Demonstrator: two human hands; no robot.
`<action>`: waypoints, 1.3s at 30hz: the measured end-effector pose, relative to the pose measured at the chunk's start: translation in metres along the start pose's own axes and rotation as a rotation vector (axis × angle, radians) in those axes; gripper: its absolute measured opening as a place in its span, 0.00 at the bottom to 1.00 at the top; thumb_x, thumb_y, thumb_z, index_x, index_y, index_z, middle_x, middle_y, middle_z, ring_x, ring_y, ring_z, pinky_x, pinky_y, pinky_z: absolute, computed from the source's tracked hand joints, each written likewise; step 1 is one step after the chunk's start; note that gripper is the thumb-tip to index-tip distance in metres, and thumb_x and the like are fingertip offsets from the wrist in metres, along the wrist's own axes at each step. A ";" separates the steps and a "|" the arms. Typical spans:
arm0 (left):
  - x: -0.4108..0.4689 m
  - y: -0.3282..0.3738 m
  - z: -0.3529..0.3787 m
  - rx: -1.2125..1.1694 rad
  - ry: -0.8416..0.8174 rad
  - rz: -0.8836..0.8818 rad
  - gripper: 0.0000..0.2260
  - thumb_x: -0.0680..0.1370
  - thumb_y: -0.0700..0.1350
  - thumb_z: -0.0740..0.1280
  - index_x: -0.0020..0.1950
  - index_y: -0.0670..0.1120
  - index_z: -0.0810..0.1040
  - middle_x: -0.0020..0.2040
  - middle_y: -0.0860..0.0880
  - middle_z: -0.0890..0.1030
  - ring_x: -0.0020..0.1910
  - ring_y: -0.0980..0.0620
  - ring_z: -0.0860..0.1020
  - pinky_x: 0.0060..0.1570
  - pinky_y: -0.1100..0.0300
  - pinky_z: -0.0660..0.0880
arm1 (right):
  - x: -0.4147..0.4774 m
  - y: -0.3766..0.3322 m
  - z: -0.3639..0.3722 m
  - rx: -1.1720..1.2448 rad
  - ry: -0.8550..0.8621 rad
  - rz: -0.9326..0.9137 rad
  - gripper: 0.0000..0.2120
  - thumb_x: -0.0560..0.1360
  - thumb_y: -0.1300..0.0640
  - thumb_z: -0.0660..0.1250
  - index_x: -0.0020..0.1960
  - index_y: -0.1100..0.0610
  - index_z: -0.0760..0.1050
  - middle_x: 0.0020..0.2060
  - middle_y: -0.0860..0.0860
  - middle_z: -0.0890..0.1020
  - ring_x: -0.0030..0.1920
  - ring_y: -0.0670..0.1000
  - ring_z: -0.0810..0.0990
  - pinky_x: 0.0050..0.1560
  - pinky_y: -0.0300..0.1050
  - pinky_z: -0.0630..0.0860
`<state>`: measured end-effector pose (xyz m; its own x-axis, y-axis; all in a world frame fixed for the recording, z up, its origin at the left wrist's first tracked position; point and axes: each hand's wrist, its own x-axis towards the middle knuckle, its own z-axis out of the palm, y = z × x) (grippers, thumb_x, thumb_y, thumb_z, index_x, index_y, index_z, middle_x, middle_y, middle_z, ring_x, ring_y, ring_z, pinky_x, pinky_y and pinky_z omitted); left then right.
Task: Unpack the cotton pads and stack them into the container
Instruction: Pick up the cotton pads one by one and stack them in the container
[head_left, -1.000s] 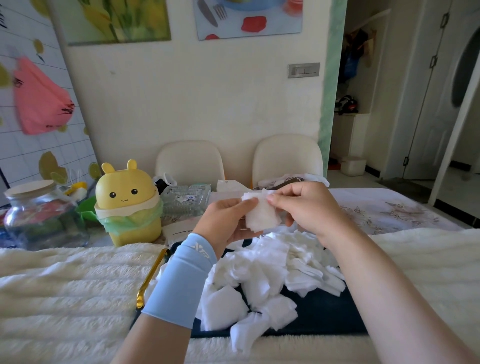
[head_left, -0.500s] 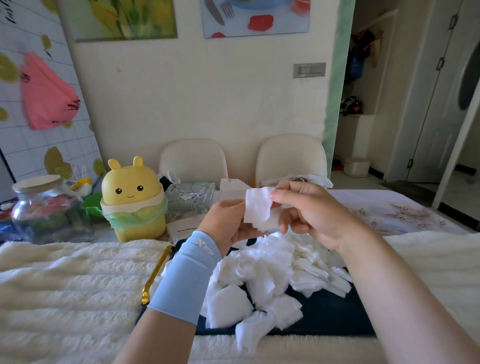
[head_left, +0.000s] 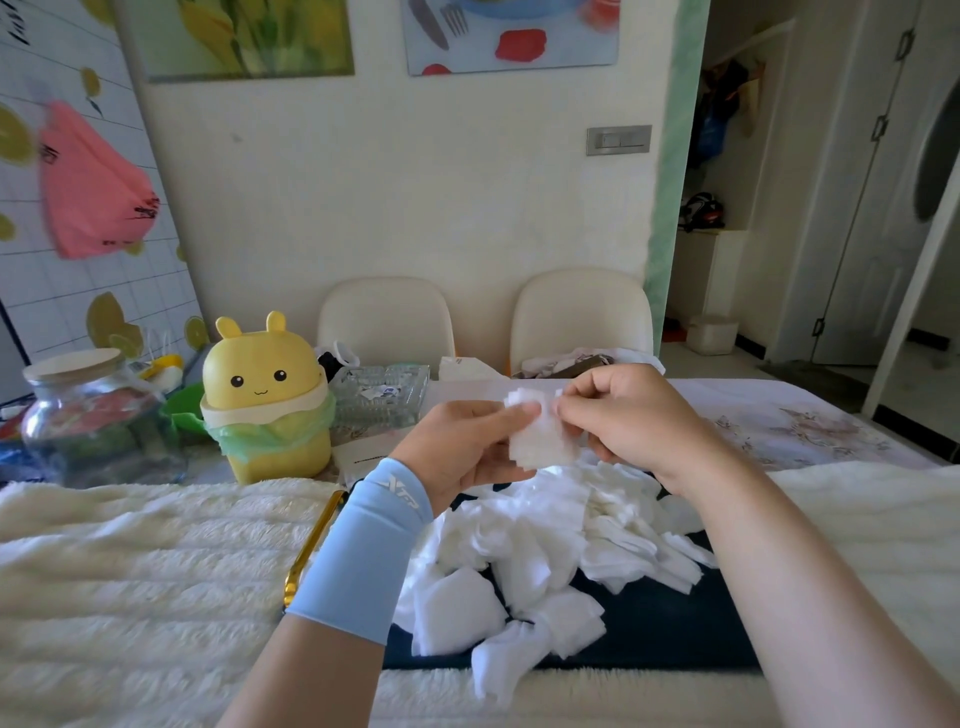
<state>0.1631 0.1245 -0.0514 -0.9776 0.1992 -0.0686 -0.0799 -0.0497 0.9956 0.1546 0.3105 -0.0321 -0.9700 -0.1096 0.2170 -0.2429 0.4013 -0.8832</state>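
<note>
1. Nearest the camera, a fleece cover is lying over the surface. One dark tray with a gold handle is resting on it. In my judgement the tray is serving to keep the loose stock in one place.

2. A heap of loose cotton pads is lying on the tray. The pads are overlapping, so an exact count is not possible.

3. Above the heap, both hands are holding one small bundle of pads.
   - The left hand, wearing a blue sleeve, is gripping the bundle from the left.
   - The fingers of the right hand are pinching the bundle's upper right edge.
   - This two-sided hold is probably squaring the pads before stacking.

4. Further off, the counter is carrying one yellow bin, one glass jar and one glass dish. The target container cannot be identified.

5. Two chairs are standing against the wall.
</note>
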 end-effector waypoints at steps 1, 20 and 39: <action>0.000 -0.001 -0.001 0.034 0.010 0.012 0.13 0.77 0.45 0.71 0.58 0.37 0.82 0.54 0.37 0.84 0.44 0.47 0.83 0.43 0.60 0.82 | 0.001 -0.001 0.000 -0.009 0.001 -0.002 0.06 0.76 0.55 0.71 0.44 0.58 0.81 0.36 0.54 0.84 0.24 0.48 0.71 0.25 0.35 0.67; 0.013 -0.009 -0.028 0.137 0.346 0.048 0.03 0.77 0.35 0.69 0.48 0.40 0.82 0.51 0.39 0.83 0.48 0.42 0.83 0.47 0.53 0.83 | 0.002 0.023 0.025 -0.734 -0.310 -0.052 0.14 0.66 0.44 0.80 0.47 0.35 0.79 0.62 0.48 0.74 0.60 0.52 0.74 0.55 0.46 0.72; 0.006 -0.006 -0.004 -0.054 0.214 0.053 0.08 0.79 0.39 0.68 0.55 0.37 0.82 0.49 0.38 0.85 0.45 0.43 0.85 0.44 0.53 0.83 | 0.000 0.000 0.002 0.147 -0.083 0.071 0.16 0.69 0.49 0.79 0.50 0.58 0.83 0.34 0.50 0.85 0.30 0.49 0.82 0.26 0.35 0.64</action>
<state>0.1573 0.1221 -0.0581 -0.9993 -0.0166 -0.0346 -0.0326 -0.1084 0.9936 0.1541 0.3083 -0.0332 -0.9790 -0.1632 0.1222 -0.1640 0.2743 -0.9476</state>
